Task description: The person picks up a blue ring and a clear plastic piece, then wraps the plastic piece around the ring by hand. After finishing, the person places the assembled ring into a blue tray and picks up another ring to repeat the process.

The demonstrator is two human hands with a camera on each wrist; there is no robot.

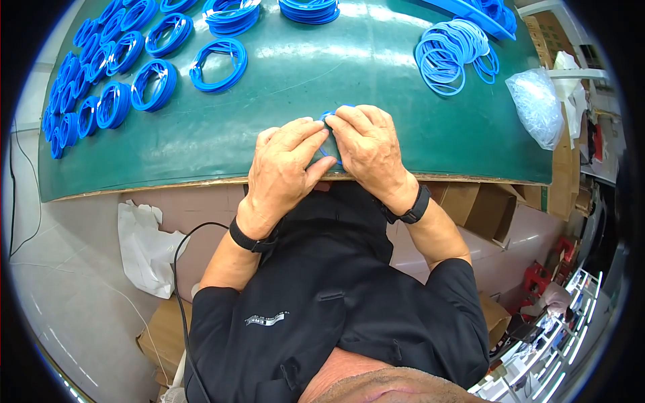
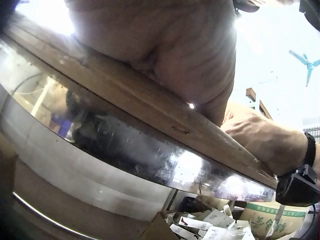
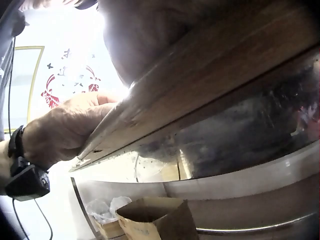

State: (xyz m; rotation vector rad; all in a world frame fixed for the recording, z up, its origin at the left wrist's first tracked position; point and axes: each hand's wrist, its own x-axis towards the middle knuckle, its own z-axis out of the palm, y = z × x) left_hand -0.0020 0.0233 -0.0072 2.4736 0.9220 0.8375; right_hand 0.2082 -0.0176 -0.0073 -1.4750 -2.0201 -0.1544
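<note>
Both hands meet at the table's front edge, around a small blue cord coil (image 1: 323, 153) that they mostly cover. My left hand (image 1: 285, 158) pinches at it with thumb and fingers bent. Close beside it, my right hand (image 1: 369, 144) has its fingers curled on the coil's upper part. In the left wrist view the left hand (image 2: 165, 50) fills the top, with the right hand (image 2: 265, 137) beyond it. The right wrist view shows the right hand (image 3: 145, 40) dark and close, and the left hand (image 3: 65, 125) farther off; the coil is hidden in both.
Many tied blue coils (image 1: 154, 85) stand in rows at the left and back of the green table (image 1: 302, 80). Loose blue loops (image 1: 447, 57) lie at the back right, near a blue tray (image 1: 470, 17). A clear plastic bag (image 1: 537, 107) rests on the right edge.
</note>
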